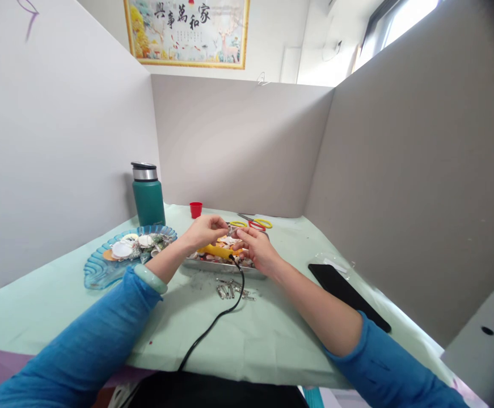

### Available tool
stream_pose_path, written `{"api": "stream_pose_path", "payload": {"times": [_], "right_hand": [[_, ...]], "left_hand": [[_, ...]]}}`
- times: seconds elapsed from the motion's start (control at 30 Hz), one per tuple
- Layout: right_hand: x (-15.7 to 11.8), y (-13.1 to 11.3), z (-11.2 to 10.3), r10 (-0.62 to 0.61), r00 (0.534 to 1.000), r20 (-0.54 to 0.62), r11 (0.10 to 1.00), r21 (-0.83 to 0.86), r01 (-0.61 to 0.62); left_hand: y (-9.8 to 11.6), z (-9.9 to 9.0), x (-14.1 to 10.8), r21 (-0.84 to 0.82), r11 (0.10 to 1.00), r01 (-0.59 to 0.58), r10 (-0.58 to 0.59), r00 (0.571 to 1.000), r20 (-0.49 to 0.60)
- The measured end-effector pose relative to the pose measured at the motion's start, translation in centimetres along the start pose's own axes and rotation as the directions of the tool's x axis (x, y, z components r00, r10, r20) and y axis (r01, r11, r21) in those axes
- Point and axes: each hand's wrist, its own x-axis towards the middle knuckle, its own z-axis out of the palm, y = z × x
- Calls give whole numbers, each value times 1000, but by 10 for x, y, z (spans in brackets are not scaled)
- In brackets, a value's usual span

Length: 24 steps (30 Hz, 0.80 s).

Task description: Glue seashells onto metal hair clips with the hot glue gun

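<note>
Above a metal tray point(199, 264), my left hand point(210, 231) and my right hand point(258, 249) meet, fingertips close together. Both hands are closed in a pinch around something tiny and greyish that I cannot make out. Under them, in the tray, a yellow corded tool point(215, 251) lies over a heap of small white and orange pieces; the hands partly hide it. From its end a black cord point(212, 325) runs down over the table's front edge. Just before the tray, several small metal clips or pins point(229, 291) lie loose on the cloth.
At left, a blue scalloped dish point(96, 276) holds white discs and decorated pieces, with a green bottle point(148, 201) behind it. Farther back are a red cup point(195, 210) and scissors point(257, 225). A black flat object point(349, 296) lies at right. Grey panels point(238, 141) enclose the table.
</note>
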Motion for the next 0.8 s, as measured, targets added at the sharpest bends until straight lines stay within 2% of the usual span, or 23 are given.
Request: {"api": "stream_pose_path", "payload": {"times": [0.3,0.53,0.8], "right_hand": [[-1,-1,1,-8,1000,-19,1000,-1,8],[-1,-2,2,-5,1000,-31,1000,-8,5],[0,0,1,-9,1000,-25,1000,-5,9]], "left_hand": [[-6,0,3,19,999,-29,29,1000,5],[0,-1,0,32,999,-3,3,1000,5],[-3,-2,1,59,998,-36,36,999,-1]]}}
